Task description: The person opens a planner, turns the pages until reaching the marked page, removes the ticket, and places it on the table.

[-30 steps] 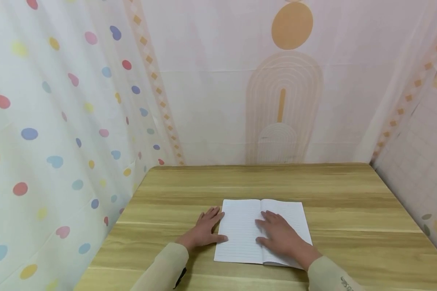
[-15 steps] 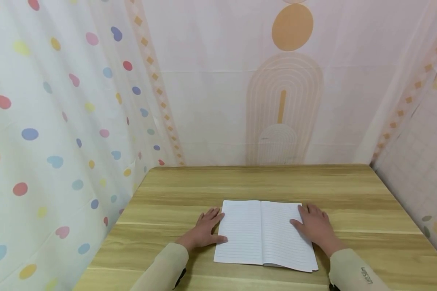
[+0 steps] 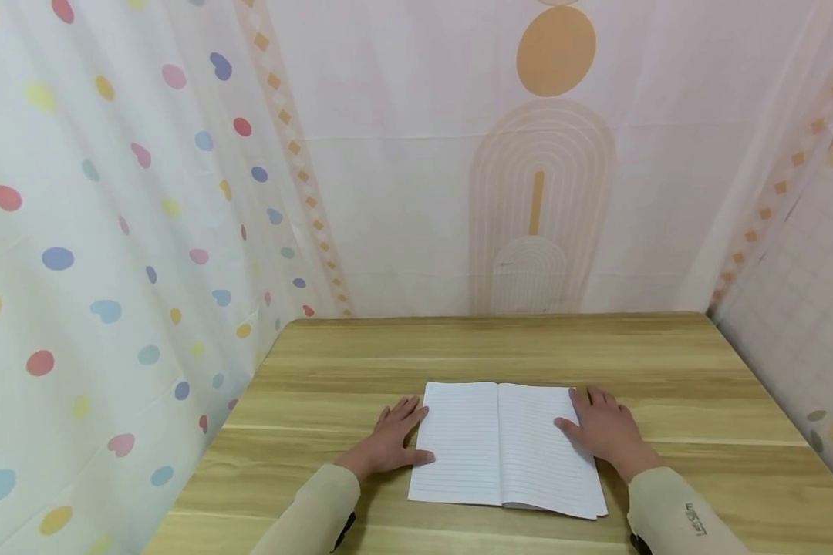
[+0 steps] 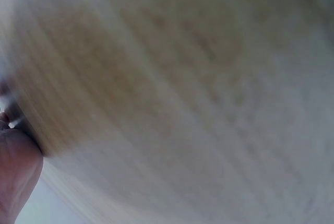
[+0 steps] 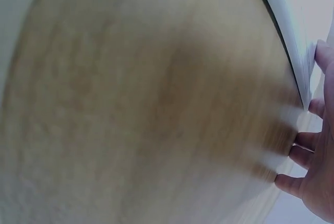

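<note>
Head view forward-down, wrist views close, probably same table (image 3: 361, 351)

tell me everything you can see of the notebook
The notebook lies open on the wood-look table, its fold running away from the person. Its pages look like white ruled paper, with no writing I can make out. The right-hand side lifts slightly at its near edge. The left hand rests its thumb on the left margin; the right hand touches the right page's outer edge.
</note>
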`<state>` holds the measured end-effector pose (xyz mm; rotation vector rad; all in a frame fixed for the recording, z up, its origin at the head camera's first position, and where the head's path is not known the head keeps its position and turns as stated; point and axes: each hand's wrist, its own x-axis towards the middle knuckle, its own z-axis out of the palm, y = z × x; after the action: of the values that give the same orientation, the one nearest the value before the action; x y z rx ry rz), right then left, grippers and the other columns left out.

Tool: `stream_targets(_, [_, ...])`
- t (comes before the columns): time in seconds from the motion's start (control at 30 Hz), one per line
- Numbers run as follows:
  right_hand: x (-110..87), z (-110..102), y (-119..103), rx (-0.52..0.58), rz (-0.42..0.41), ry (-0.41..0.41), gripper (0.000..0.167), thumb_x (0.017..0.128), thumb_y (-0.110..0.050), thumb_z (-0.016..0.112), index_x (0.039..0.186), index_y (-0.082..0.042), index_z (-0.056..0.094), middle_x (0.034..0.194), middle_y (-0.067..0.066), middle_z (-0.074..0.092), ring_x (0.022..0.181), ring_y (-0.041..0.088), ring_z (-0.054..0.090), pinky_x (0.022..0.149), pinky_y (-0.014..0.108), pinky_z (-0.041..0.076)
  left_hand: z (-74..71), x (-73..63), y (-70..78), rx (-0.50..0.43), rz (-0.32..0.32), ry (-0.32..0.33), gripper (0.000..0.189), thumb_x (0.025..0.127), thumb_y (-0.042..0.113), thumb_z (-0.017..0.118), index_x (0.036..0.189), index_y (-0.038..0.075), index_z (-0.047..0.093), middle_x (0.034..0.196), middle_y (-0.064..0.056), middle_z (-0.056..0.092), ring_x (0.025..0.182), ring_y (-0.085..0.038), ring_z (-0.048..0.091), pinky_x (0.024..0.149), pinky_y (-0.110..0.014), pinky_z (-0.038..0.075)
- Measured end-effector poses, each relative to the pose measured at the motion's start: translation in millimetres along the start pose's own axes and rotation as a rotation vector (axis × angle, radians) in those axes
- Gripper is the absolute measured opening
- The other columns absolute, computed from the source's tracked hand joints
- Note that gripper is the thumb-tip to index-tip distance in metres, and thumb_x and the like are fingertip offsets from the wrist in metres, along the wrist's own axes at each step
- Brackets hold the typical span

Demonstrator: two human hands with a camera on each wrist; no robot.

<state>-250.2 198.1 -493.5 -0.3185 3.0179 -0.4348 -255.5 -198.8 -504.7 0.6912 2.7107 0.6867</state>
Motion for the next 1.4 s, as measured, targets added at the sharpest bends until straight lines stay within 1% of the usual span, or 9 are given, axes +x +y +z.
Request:
stream_targets(0.33, [-2.3,0.4,-2.4,0.047,-0.013,0.01,0.067,0.1,-0.045,0.055,0.147,0.001,0.044,0.144,0.043,0.032,0.132,0.061,0.028,0.101,0.072,0.027,1.4,0.9,-1.6,0.008,-0.016,-0.009,0.091,0.089,0.054,0.068,0.156,0.006,0.03,0.164,-0.017,0.014,0.151,-0.035,0.005,0.118,-0.058,0.003])
stream_targets(0.5, [-2.2,4.9,-1.0,0.093,-0.015,0.052,0.062,0.099,-0.041,0.059,0.145,-0.001,0.049,0.144,0.042,0.032,0.132,0.06,0.029,0.101,0.074,0.025,2.0,1.1,-2.2,0.01,-0.014,-0.006,0.091,0.089,0.055,0.068,0.156,0.006,0.03,0.164,-0.016,0.013,0.151,-0.034,0.004,0.118,-0.058,0.003])
stream_targets(0.6, [-2.6,5.9,-0.9,0.11,-0.01,0.075,0.063,0.097,-0.04,0.061,0.144,0.001,0.049,0.144,0.042,0.032,0.132,0.06,0.03,0.101,0.075,0.024,1.6,0.8,-1.5,0.005,-0.014,-0.005,0.091,0.089,0.055,0.068,0.156,0.006,0.03,0.164,-0.017,0.014,0.151,-0.034,0.005,0.118,-0.058,0.003])
stream_targets(0.8, [-2.8,4.4,-0.3,0.094,0.015,0.036,0.07,0.098,-0.045,0.058,0.146,0.005,0.043,0.146,0.043,0.028,0.133,0.06,0.027,0.102,0.074,0.023,1.3,-0.4,0.1,0.0,-0.015,-0.01,0.09,0.089,0.054,0.068,0.156,0.006,0.03,0.164,-0.017,0.014,0.151,-0.035,0.005,0.118,-0.057,0.003])
stream_targets(0.97, [-2.9,1.0,-1.5,0.073,0.021,0.012,0.074,0.098,-0.046,0.057,0.146,0.007,0.041,0.146,0.043,0.028,0.133,0.06,0.027,0.102,0.073,0.025,1.7,-0.8,0.3,-0.004,-0.013,-0.008,0.09,0.089,0.053,0.068,0.156,0.006,0.03,0.164,-0.017,0.014,0.151,-0.035,0.005,0.118,-0.057,0.003])
stream_targets(1.07, [-3.0,-1.7,-3.1,0.072,0.018,0.012,0.072,0.098,-0.045,0.057,0.145,0.007,0.042,0.145,0.043,0.029,0.133,0.06,0.028,0.101,0.073,0.026,2.1,-0.7,-0.3,0.002,-0.013,-0.006,0.09,0.089,0.053,0.068,0.156,0.006,0.03,0.164,-0.017,0.014,0.151,-0.035,0.005,0.118,-0.058,0.003])
stream_targets(1.27, [-2.9,-2.4,-4.8,0.08,0.011,0.011,0.065,0.099,-0.043,0.057,0.146,0.001,0.046,0.145,0.043,0.03,0.133,0.06,0.028,0.101,0.073,0.026,2.3,0.7,-1.7,0.007,-0.011,-0.001,0.09,0.089,0.054,0.068,0.156,0.006,0.031,0.164,-0.017,0.014,0.151,-0.035,0.006,0.118,-0.057,0.003])
stream_targets(1.4, [-2.4,0.9,-4.8,0.087,-0.002,0.044,0.059,0.098,-0.041,0.058,0.142,-0.001,0.052,0.144,0.042,0.033,0.132,0.06,0.031,0.1,0.073,0.027,1.9,0.9,-2.0,0.007,-0.011,-0.001,0.09,0.089,0.053,0.068,0.156,0.006,0.031,0.164,-0.017,0.014,0.151,-0.035,0.006,0.118,-0.057,0.003])
